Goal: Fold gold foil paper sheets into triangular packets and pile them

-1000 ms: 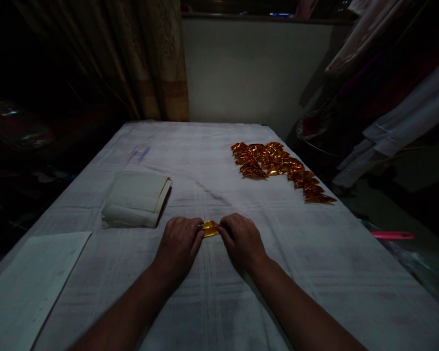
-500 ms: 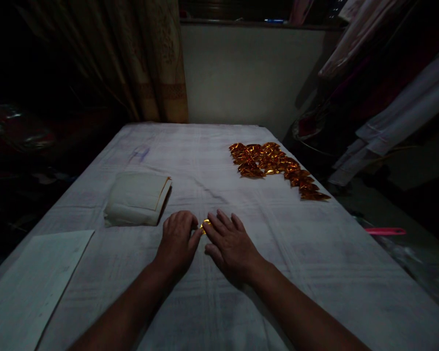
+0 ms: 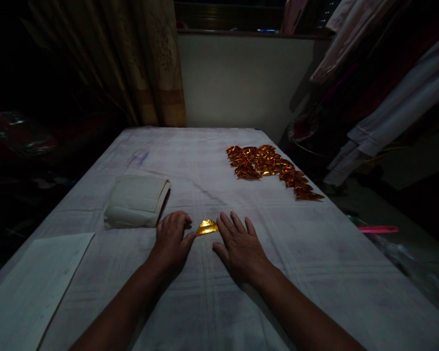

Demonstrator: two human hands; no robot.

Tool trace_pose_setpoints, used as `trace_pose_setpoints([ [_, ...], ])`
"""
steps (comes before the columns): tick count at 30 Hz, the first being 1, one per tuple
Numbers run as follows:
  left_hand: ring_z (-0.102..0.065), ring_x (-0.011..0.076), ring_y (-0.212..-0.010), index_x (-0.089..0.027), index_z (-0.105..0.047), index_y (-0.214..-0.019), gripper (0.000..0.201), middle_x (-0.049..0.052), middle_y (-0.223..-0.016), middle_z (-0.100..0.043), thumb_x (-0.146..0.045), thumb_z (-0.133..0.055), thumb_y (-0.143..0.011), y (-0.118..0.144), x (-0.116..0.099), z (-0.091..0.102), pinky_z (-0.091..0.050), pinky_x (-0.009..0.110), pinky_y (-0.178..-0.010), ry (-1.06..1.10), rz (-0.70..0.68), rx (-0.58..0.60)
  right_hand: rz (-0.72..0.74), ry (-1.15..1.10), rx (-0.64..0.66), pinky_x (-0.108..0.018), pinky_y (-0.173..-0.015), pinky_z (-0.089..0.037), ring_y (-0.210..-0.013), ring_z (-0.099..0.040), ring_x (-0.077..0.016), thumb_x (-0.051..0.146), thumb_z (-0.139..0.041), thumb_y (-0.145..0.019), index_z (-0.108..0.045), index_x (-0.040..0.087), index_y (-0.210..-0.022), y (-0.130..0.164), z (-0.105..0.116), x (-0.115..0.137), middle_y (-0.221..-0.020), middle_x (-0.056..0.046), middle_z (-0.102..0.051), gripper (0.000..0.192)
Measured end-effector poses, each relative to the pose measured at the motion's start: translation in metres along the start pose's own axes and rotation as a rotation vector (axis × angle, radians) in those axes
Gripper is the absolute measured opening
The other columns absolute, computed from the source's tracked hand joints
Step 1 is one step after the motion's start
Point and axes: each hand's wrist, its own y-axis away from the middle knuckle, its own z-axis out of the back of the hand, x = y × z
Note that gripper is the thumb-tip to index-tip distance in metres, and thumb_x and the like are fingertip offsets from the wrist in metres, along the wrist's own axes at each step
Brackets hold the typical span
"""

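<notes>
gold foil piece lies between two flat hands

the folded gold foil piece [image 3: 207, 227] sits on the white cloth [image 3: 212, 302] that covers the worktop, right in the gap between the two hands. the left hand [image 3: 172, 240] rests palm down with its fingers loosely curled, thumb tip just touching the near left corner of the foil; it grips nothing. the right hand [image 3: 240, 247] lies flat and spread, fingers pointing away, just beside the right edge of the foil; whether a fingertip actually meets it, i cannot tell in this dim light. it holds nothing either.

the foil shows a roughly triangular shape, bright yellow against the cloth, point facing away from the person.

off to the left, just past the left hand, there's a folded stack of pale paper [image 3: 137, 208], its open edge turned toward the middle. nearer the person on the left edge lies a flat white sheet [image 3: 32, 287]. far right, well apart from the hands, a spread of finished gold foil pieces [image 3: 270, 168] trails in a loose band toward the worktop's edge. a curtain [image 3: 146, 63] hangs behind, and pale garments [image 3: 391, 112] hang at the right.
</notes>
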Motion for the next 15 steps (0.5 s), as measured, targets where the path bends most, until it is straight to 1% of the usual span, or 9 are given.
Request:
trace_pose_setpoints([
  [2, -0.058, 0.0266, -0.109, -0.024, -0.055, -0.106, 0.021, 0.005, -0.113, -0.067, -0.021, -0.059, -0.087, 0.000, -0.002, -0.001, -0.042, 0.045, -0.095, 0.006, -0.005, -0.010, -0.003, -0.001, 0.015, -0.064, -0.121, -0.018, -0.153, -0.022, -0.0360, 0.049, -0.044, -0.102, -0.041, 0.017, -0.155, -0.001, 0.000, 0.000, -0.163, -0.012, -0.032, 0.062],
  [5, -0.056, 0.0280, -0.119, -0.025, -0.059, -0.118, 0.030, 0.008, -0.125, -0.066, -0.019, -0.059, -0.088, 0.001, -0.014, -0.003, -0.039, 0.050, -0.103, 0.005, -0.065, -0.027, 0.004, -0.004, 0.017, -0.063, -0.121, -0.018, -0.153, -0.022, -0.0358, 0.051, -0.045, -0.101, -0.041, 0.016, -0.155, -0.002, -0.001, 0.000, -0.163, -0.013, -0.031, 0.064],
  [8, -0.055, 0.0305, -0.125, -0.029, -0.064, -0.121, 0.032, 0.007, -0.129, -0.066, -0.019, -0.059, -0.092, 0.001, -0.029, -0.004, -0.031, 0.059, -0.109, -0.031, -0.166, 0.032, 0.014, -0.006, 0.000, -0.064, -0.121, -0.018, -0.153, -0.022, -0.0358, 0.053, -0.045, -0.101, -0.042, 0.015, -0.154, -0.002, -0.003, 0.000, -0.162, -0.014, -0.033, 0.065],
  [10, -0.053, 0.0331, -0.129, -0.031, -0.066, -0.122, 0.031, 0.007, -0.131, -0.067, -0.020, -0.060, -0.093, 0.002, -0.034, -0.002, -0.027, 0.064, -0.111, -0.081, -0.222, 0.076, 0.013, -0.008, -0.008, -0.064, -0.121, -0.017, -0.153, -0.023, -0.0359, 0.054, -0.044, -0.101, -0.042, 0.015, -0.154, -0.002, -0.005, -0.001, -0.162, -0.014, -0.034, 0.065],
  [12, -0.051, 0.0349, -0.132, -0.030, -0.064, -0.126, 0.033, 0.007, -0.134, -0.067, -0.023, -0.061, -0.094, 0.005, -0.033, 0.002, -0.025, 0.066, -0.113, -0.131, -0.265, 0.100, 0.010, -0.009, -0.014, -0.064, -0.120, -0.018, -0.152, -0.024, -0.0362, 0.055, -0.044, -0.101, -0.043, 0.016, -0.154, -0.001, -0.005, -0.001, -0.162, -0.014, -0.034, 0.065],
  [15, -0.051, 0.0352, -0.135, -0.028, -0.060, -0.133, 0.037, 0.008, -0.136, -0.067, -0.029, -0.060, -0.096, 0.011, -0.027, 0.010, -0.023, 0.066, -0.116, -0.170, -0.309, 0.109, 0.009, -0.011, -0.030, -0.065, -0.120, -0.019, -0.152, -0.025, -0.0366, 0.055, -0.044, -0.101, -0.043, 0.018, -0.153, -0.001, -0.005, -0.002, -0.162, -0.013, -0.033, 0.065],
])
